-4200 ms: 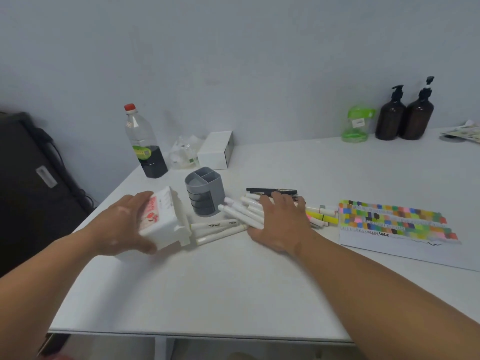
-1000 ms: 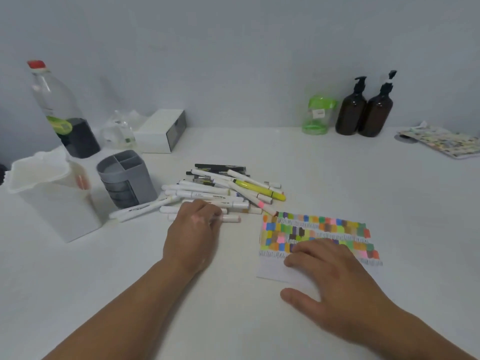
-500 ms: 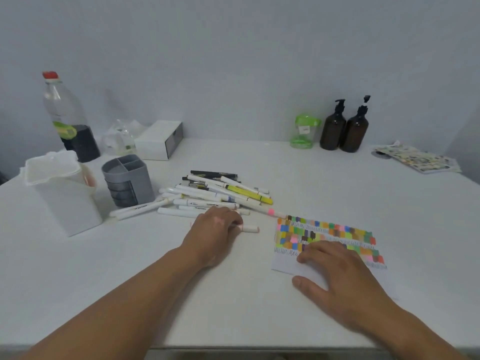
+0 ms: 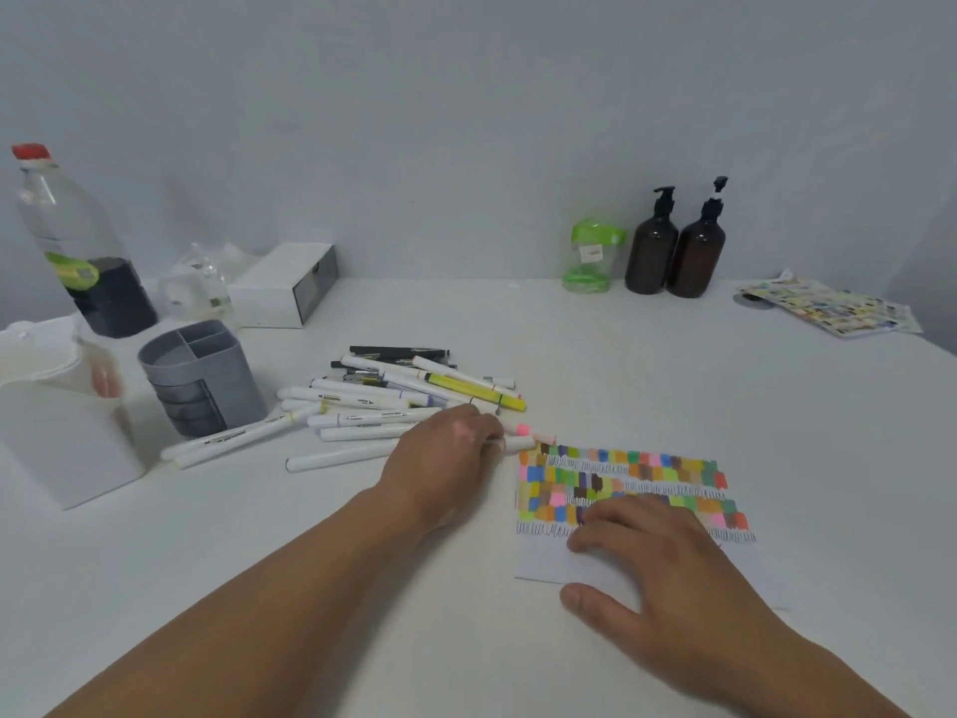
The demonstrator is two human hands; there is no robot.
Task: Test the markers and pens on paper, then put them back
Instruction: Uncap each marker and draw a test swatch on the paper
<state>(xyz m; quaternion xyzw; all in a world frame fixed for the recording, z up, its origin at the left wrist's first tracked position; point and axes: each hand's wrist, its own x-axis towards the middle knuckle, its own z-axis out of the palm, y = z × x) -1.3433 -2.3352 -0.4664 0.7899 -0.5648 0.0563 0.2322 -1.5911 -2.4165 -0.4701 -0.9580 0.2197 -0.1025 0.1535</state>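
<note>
Two hands over the white table (image 4: 673,380): left hand (image 4: 440,463), fingers curled round a white marker (image 4: 518,444), has carried it rightward since half a second ago to just beside the swatch paper (image 4: 549,564); right hand (image 4: 673,572) presses that sheet with flat fingers. Behind, the marker pile (image 4: 383,401) lies near the grey pen holder (image 4: 207,386), white container (image 4: 62,432) at its left

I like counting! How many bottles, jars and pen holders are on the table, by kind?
Brown pump bottles: 2
Clear bottle, red cap: 1
Green jar: 1
Grey holder: 1
White tub: 1
Total: 6
The clear thing by the white box is too blurry to name, so it is not counted.
</note>
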